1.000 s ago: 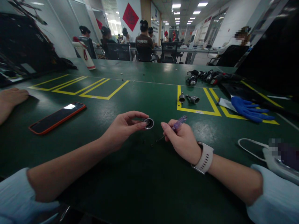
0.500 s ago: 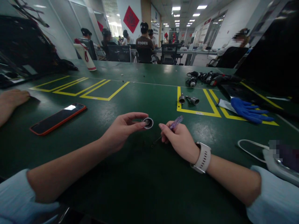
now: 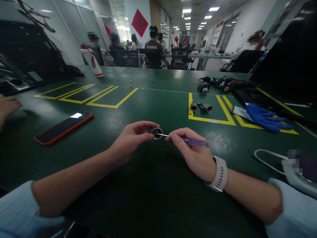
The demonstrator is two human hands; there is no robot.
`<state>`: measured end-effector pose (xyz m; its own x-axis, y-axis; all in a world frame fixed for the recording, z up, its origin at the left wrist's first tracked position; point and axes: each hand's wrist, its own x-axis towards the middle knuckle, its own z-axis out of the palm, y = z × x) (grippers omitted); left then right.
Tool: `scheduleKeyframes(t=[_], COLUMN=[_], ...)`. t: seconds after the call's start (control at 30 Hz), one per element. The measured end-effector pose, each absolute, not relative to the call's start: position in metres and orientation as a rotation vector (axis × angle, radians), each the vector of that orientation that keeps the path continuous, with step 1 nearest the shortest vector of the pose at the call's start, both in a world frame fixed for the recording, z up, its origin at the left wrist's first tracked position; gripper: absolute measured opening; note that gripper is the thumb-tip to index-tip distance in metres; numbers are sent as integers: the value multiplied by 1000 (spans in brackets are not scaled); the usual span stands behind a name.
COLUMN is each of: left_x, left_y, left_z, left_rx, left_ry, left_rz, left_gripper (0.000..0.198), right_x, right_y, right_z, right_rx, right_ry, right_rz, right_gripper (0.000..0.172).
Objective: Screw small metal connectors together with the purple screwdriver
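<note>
Between the thumb and fingers of my left hand (image 3: 130,138) is a small round metal cup-shaped part (image 3: 157,133), its open end turned towards my right hand. A screwdriver (image 3: 196,142) with a clear purple handle is gripped in my right hand (image 3: 190,148). Its thin shaft points left, and the tip reaches into the mouth of the metal part. What the tip touches inside is too small to make out. A tiny dark piece (image 3: 162,156) lies on the table below the hands.
Two metal cup-shaped parts (image 3: 205,107) lie inside yellow tape (image 3: 211,121) on the green table. A phone (image 3: 64,128) is at left, near another person's hand (image 3: 9,106). To the right are a blue glove (image 3: 267,117), black gear (image 3: 215,82) and a white cabled device (image 3: 297,178).
My right hand has swung the screwdriver from pointing down at the table to nearly level, its tip now inside the metal part. The other person's hand at left has drawn back.
</note>
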<state>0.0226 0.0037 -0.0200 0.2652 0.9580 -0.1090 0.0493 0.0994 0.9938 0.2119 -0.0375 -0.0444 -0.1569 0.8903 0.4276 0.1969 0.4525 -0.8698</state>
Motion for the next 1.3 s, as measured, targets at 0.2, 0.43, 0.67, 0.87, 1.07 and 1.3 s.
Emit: scheduleKeyframes(t=[0.2,0.43,0.67,0.87,1.07,1.3], left_x=[23,26,28,29,29,29], left_y=[2,0,0,0,1,2], left_z=[-21,-20,-21,-21,-23,-26], left_rx=[1274,1245,1257,1287,1313,1311], left_ry=[1084,1103,1122,1119,1136,1138], left_rz=[940,932,966,993,991,1001], left_gripper=[28,29,23,19,19,18], right_x=[208,206,203,203,199,203], right_y=[-40,-39,-38,-40,-40,-43], right_z=[-41,-49,-48,-48,-47,-45], right_rx=[-897,-774,-730,-728,-750,-730], right_ry=[-1850,-2007,-2056,-2048,-2069,-1967], right_rz=[588,389,352,359,316,360], right_gripper=[9,7,7,7,7,7])
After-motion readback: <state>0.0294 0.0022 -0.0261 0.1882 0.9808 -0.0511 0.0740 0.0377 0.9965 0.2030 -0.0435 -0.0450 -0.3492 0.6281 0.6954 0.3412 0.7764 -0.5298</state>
